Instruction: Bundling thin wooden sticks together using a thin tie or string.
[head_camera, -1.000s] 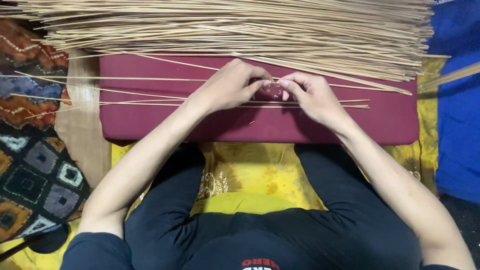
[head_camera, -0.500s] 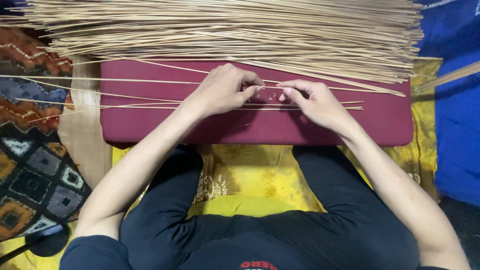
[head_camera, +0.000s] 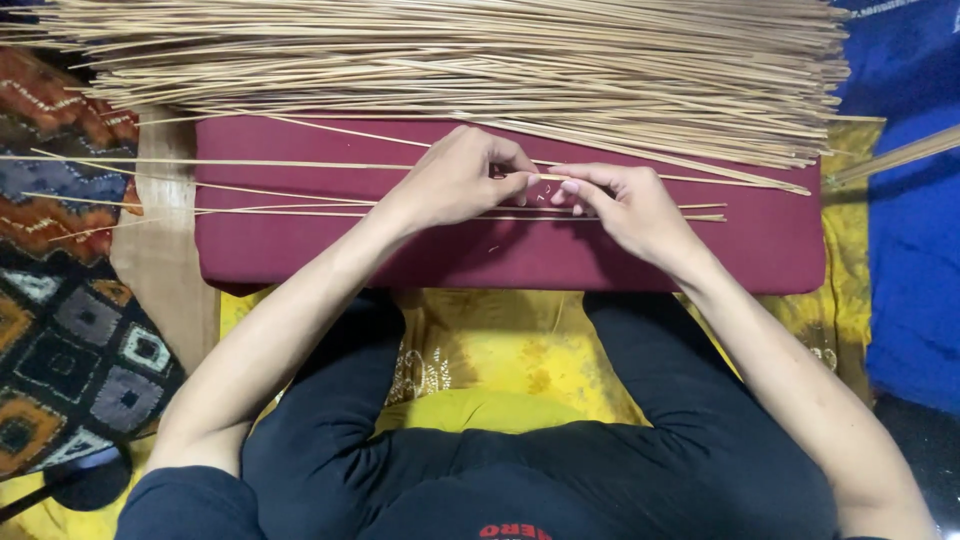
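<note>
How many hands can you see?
2. The left hand and the right hand meet over the dark red cushion, both pinching one thin stick. No other hands show.

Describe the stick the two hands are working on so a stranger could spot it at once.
Start at the dark red cushion lying below the big heap of pale sticks. A few loose sticks lie across it. The one meant is the thin stick nearest the heap, the only one pinched between the left hand and right hand at the cushion's middle.
</note>
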